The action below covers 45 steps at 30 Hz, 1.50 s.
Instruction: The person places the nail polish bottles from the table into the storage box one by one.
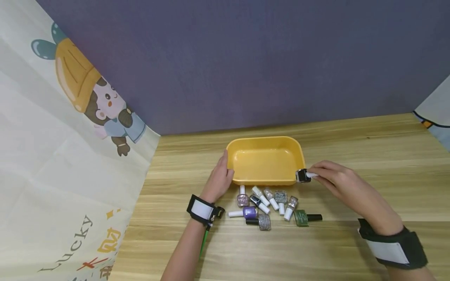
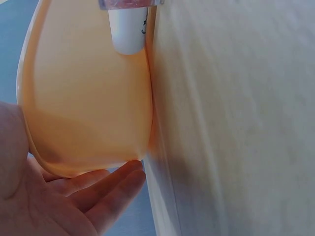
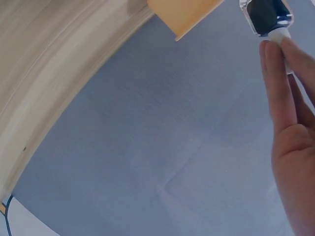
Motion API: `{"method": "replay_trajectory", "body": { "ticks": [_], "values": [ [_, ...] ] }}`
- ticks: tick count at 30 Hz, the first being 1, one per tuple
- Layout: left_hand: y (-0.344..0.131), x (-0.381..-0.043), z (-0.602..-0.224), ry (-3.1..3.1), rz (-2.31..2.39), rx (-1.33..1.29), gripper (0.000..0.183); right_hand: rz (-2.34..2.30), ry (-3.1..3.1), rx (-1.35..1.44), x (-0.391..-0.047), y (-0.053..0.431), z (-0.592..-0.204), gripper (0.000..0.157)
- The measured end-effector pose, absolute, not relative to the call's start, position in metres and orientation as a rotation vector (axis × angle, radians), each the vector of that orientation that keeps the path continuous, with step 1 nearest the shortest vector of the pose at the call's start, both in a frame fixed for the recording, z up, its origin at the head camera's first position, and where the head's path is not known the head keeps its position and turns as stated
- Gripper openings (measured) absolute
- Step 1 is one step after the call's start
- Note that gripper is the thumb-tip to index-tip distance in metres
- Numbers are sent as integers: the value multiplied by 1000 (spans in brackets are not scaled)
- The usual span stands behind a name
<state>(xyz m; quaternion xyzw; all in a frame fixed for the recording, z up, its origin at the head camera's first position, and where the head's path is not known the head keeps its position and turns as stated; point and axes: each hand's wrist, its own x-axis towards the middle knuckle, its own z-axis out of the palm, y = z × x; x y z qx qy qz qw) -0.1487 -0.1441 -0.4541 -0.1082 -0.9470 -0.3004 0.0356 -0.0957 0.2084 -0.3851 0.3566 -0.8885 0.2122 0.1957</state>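
My left hand [image 1: 220, 177] holds the left end of a yellow plastic bin [image 1: 299, 154]; its fingers [image 2: 106, 189] lie along the outside of the end wall and the thumb is at the rim. My right hand [image 1: 342, 183] pinches the white cap of a nail polish bottle [image 1: 303, 175] with dark polish, glass end pointing left. In the head view that bottle overlaps the bin's front right corner. In the right wrist view the dark bottle [image 3: 268, 14] shows above the fingertips, cap between thumb and fingers.
In front of the bin lie several nail polish bottles, among them a purple one [image 1: 250, 212], a green one [image 1: 301, 217] with a black cap and a silver glitter one [image 1: 264, 222]. Behind the wooden table [image 1: 369, 156] rises a blue-grey wall [image 1: 246, 66]; a printed curtain [image 1: 70, 156] hangs left.
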Motion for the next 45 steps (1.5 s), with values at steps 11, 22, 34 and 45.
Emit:
{"method": "replay_trajectory", "body": {
  "ticks": [11,22,34,45],
  "values": [
    [-144,-150,-455,-2903,-933,-329,68,586,-2413,987,-102,210,-393,37],
    [-145,-149,-452,-2909,-952,-321,69,564,-2436,922,-106,208,-394,35],
    [-147,-150,-454,-2908,-957,-341,69,556,-2458,865,-107,206,-395,33],
    [-145,-149,-452,-2919,-945,-338,69,610,-2440,869,-112,201,-400,35]
  ]
}}
